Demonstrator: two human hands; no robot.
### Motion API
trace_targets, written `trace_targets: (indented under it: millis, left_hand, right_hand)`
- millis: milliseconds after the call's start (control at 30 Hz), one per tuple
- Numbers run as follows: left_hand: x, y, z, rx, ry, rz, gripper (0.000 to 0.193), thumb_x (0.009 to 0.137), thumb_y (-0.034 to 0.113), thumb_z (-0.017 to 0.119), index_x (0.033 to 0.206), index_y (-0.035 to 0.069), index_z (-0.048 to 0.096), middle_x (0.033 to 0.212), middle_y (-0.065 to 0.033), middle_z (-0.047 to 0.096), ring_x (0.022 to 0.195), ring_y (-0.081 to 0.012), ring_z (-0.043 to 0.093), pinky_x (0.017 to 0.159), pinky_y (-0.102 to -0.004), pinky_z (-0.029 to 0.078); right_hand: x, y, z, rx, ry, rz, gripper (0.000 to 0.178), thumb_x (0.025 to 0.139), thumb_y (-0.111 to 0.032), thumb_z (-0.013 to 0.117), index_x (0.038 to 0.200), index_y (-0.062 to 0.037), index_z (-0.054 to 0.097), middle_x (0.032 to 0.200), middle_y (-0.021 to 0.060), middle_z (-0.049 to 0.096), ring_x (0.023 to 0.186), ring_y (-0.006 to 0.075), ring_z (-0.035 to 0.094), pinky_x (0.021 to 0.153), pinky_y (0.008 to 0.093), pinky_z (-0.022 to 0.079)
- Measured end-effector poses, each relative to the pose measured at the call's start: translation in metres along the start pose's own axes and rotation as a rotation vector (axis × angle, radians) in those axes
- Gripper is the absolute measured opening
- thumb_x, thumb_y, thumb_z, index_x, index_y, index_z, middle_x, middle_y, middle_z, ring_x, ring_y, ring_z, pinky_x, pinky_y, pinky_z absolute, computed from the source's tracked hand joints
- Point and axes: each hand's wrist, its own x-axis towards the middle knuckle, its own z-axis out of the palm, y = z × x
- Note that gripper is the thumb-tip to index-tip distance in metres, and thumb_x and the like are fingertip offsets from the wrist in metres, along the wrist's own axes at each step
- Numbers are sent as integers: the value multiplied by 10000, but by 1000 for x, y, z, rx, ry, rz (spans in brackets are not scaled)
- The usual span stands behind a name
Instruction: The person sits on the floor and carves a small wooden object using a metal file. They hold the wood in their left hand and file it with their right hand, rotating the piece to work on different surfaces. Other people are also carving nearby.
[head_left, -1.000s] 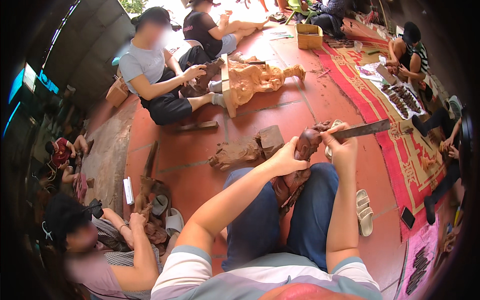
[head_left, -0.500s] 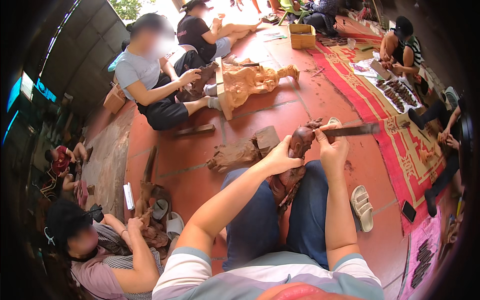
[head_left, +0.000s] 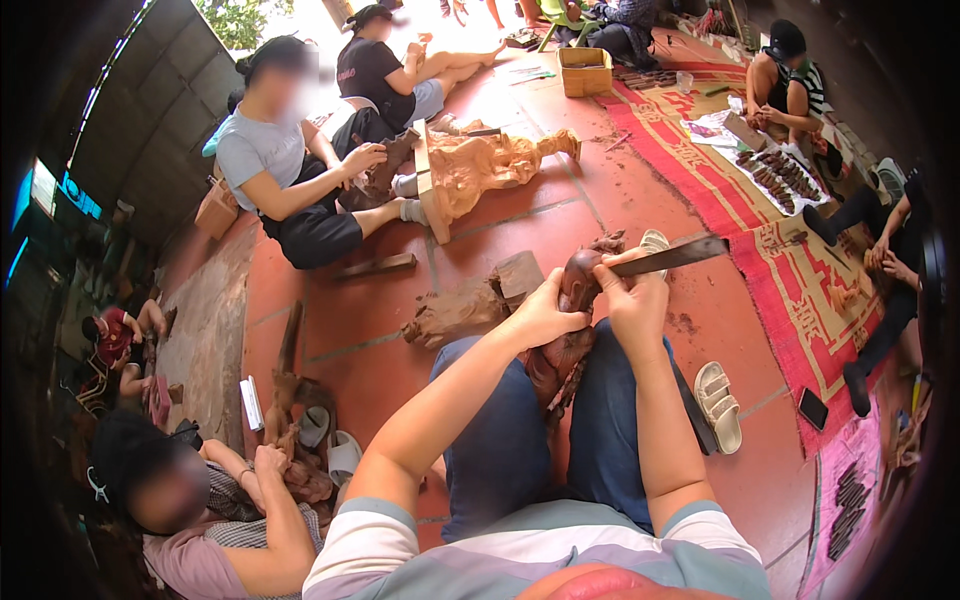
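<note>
Since the earlier frames we have drawn the flat metal file (head_left: 672, 256) a little back across the top of the dark wooden carving (head_left: 572, 300), and our two hands have closed in nearer to each other over it. Our left hand (head_left: 543, 312) is wrapped around the upper part of the carving, thumb toward its rounded top, clamped on it. Our right hand (head_left: 634, 297) grips the near end of the file, whose blade lies tilted across the carving's top and sticks out to the right. The carving stands upright between our knees, its lower part resting against our blue jeans (head_left: 500, 440).

Just beyond our knees a rough brown wood piece (head_left: 462, 312) lies on the red tiled floor (head_left: 520, 225). A pale sandal (head_left: 718, 405) lies beside our right leg, and a dark phone (head_left: 813, 408) sits near the edge of the red patterned mat (head_left: 790, 290). Farther off, a person in a grey shirt (head_left: 258, 150) works on a large pale wooden statue (head_left: 485, 165) lying on its side. At lower left another person (head_left: 215, 500) bends over a small carving.
</note>
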Motion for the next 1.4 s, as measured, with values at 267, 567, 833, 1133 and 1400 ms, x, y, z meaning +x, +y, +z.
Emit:
trace_targets:
  millis: [267, 567, 833, 1133, 1400]
  left_hand:
    - [2, -7, 2, 19, 13, 19, 670, 696, 232, 727, 1249, 12, 419, 1152, -188, 578, 1122, -266, 553, 964, -349, 419]
    - [2, -5, 3, 1, 2, 7, 685, 699, 240, 736, 1263, 20, 416, 1148, -175, 581, 1113, -251, 559, 966, -345, 419]
    - [1, 7, -2, 13, -61, -74, 812, 706, 257, 746, 1359, -22, 354, 1257, -194, 519, 1208, -244, 486, 1031, -343, 374]
    - [4, -5, 0, 14, -30, -9, 723, 715, 217, 725, 1309, -25, 390, 1217, -171, 545, 1171, -234, 507, 1008, -336, 386]
    - [2, 9, -2, 27, -52, -77, 720, 736, 211, 717, 1339, 4, 382, 1229, -139, 537, 1186, -209, 487, 1028, -328, 362]
  right_hand:
    - [2, -12, -3, 7, 12, 59, 119, 812, -16, 701, 858, -16, 591, 770, 36, 617, 779, 101, 595, 683, 246, 481]
    - [6, -7, -9, -31, 63, -11, 93, 831, -1, 673, 787, -7, 592, 711, 54, 648, 653, 93, 612, 563, 251, 470]
    - [18, 3, -24, 16, 80, 5, 142, 799, -18, 703, 734, -29, 577, 720, 56, 648, 641, 124, 617, 563, 243, 456]
    - [-1, 4, -50, 383, 90, 148, 89, 853, -31, 672, 903, -25, 598, 898, 89, 657, 854, 161, 666, 741, 249, 536]
    - [-15, 10, -6, -222, -62, -98, 140, 799, -77, 705, 872, -8, 607, 1030, 162, 680, 934, 197, 660, 783, 290, 513]
